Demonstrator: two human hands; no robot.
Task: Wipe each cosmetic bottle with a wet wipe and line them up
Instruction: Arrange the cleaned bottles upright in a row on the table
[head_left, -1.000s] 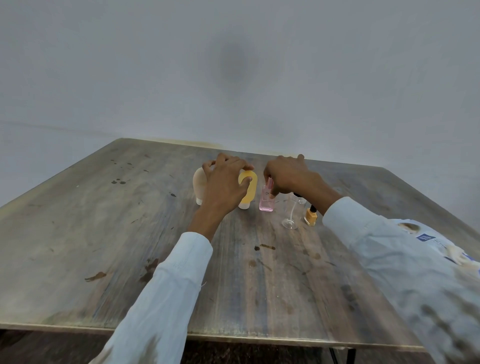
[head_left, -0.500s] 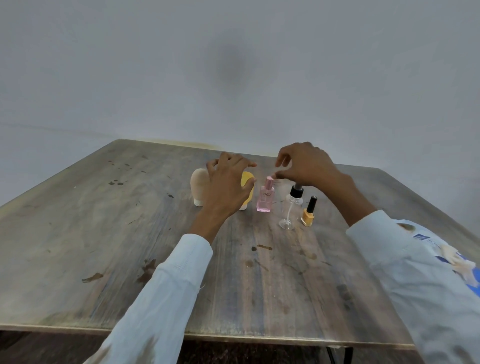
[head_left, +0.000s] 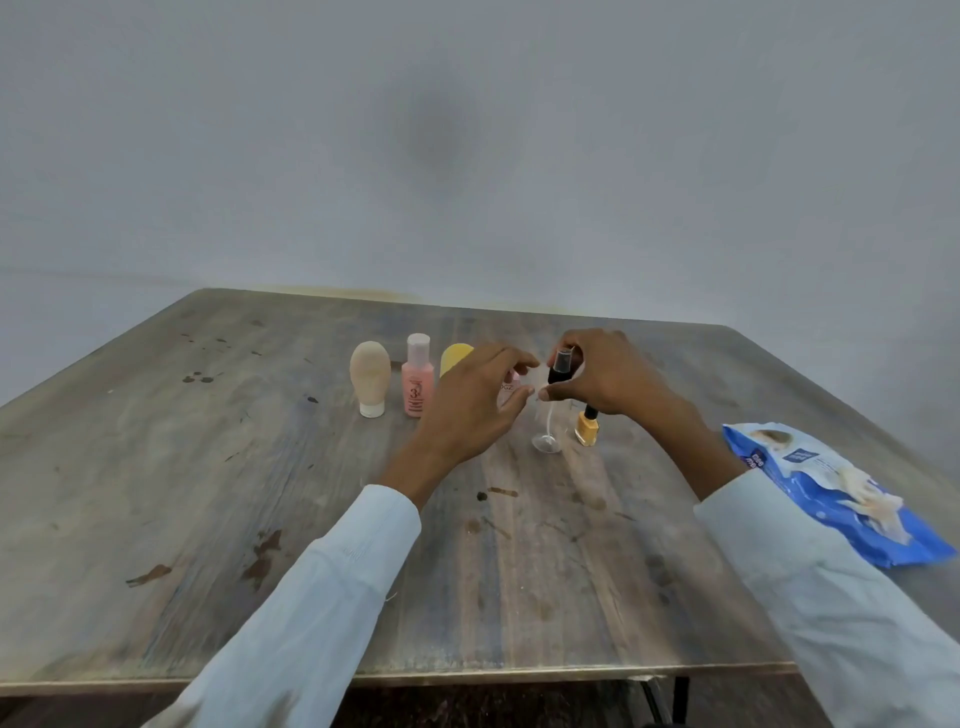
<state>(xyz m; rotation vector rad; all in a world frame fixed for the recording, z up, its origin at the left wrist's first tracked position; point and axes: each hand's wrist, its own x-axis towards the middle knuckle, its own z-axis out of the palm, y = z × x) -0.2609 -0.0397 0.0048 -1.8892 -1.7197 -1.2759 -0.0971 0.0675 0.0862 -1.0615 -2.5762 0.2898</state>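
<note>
A worn wooden table (head_left: 208, 493) fills the lower two thirds of the frame, with a plain grey wall (head_left: 467, 156) behind it. Six bottles stand in a row across the centre of the frame, left to right:

1. One beige tube (head_left: 370, 378), standing on its white cap.
2. One pink bottle (head_left: 418, 384) with a pale cap, just beside the tube.
3. One yellow tube (head_left: 453, 357), its lower part hidden behind the left hand.
4. One small pink perfume bottle (head_left: 510, 387), almost wholly hidden by the left hand; only a strip with lettering shows.
5. One clear spray bottle (head_left: 548, 434) with a black pump top.
6. One yellow nail polish bottle (head_left: 587, 428) with a black cap, just beside the spray bottle.

One blue wet wipe pack (head_left: 836, 493) lies flat at the right edge of the frame, well apart from the row, partly covered by the right sleeve (head_left: 831, 597).

The left hand (head_left: 470, 410) hovers in front of the third and fourth bottles; its grip is spread, fingers curled, pinching nothing visible. The right hand (head_left: 605, 379) reaches over the spray bottle; its grip is pressed around the black pump top, thumb below and fingers behind. The right wrist blocks part of the nail polish cap. Both arms wear pale sleeves. No loose wipe is seen in either hand.
</note>
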